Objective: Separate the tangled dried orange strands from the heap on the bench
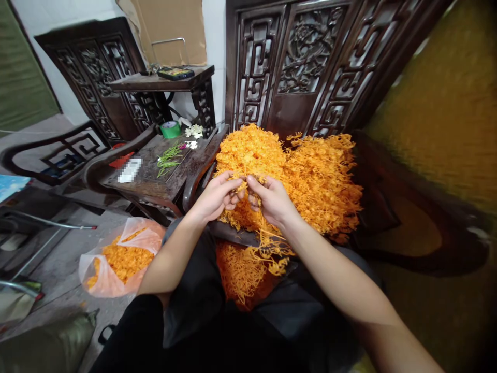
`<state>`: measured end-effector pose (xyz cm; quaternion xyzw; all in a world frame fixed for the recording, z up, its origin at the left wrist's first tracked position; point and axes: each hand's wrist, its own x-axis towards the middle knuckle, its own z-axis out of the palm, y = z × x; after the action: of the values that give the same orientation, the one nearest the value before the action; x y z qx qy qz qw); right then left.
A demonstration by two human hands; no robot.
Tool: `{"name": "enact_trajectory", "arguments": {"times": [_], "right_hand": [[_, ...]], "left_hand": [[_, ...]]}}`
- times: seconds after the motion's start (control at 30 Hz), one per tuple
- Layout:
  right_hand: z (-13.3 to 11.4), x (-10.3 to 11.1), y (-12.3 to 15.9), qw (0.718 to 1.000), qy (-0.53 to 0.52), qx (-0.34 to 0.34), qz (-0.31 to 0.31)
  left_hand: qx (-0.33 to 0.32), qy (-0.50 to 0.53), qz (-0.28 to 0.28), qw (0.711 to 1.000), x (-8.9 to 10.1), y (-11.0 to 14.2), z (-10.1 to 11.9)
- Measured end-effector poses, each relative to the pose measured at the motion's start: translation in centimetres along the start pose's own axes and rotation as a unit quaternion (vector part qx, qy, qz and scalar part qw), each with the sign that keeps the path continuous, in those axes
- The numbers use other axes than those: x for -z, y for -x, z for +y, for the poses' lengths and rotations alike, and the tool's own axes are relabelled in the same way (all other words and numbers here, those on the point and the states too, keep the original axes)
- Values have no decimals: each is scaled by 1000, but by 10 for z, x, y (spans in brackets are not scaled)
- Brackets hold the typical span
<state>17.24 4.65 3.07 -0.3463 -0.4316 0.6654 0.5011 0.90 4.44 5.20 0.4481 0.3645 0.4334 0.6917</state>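
Note:
My left hand [223, 196] and my right hand [271, 201] meet in front of a big orange heap of small flower-like pieces [322, 181] on the dark wooden chair seat. Both thumbs and fingertips are pinched together on an orange flower-like piece [244, 184], partly covered by the fingers. Thin orange stems [272, 241] hang below my right hand over the seat's edge. Lower down, between my legs, lies another mass of orange strands [243, 272]. Whether the pieces are plastic cannot be made out.
A plastic bag [135, 230] with orange pieces stands on the floor at left. On the side table [151, 194] are green tape [170, 129], green stems [169, 159] and white flowers [194, 131]. A phone [175, 73] lies on the higher stand. Carved chair backs [306, 52] rise behind.

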Motion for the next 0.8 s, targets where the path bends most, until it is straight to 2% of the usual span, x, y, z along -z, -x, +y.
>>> {"name": "enact_trajectory", "arguments": {"times": [0.17, 0.37, 0.43, 0.53, 0.63, 0.7, 0.8], "right_hand": [[1, 4, 2, 998, 36, 45, 21], [13, 4, 5, 972, 145, 158, 93], [16, 4, 0, 968, 116, 187, 121], [7, 15, -14, 969, 24, 182, 167], [-16, 41, -25, 956, -40, 174, 231], [-27, 58, -24, 961, -13, 185, 204], [-26, 68, -13, 973, 101, 171, 119]], "left_hand": [[-29, -20, 19, 999, 1, -2, -5], [-124, -149, 70, 979, -11, -5, -19], [-160, -213, 90, 960, -18, -2, -20], [-199, -275, 102, 935, -25, 8, -17], [-193, -256, 103, 942, -23, 15, -11], [-178, -222, 115, 952, -19, 10, -6], [-172, -204, 121, 956, -17, -13, 1]]}}
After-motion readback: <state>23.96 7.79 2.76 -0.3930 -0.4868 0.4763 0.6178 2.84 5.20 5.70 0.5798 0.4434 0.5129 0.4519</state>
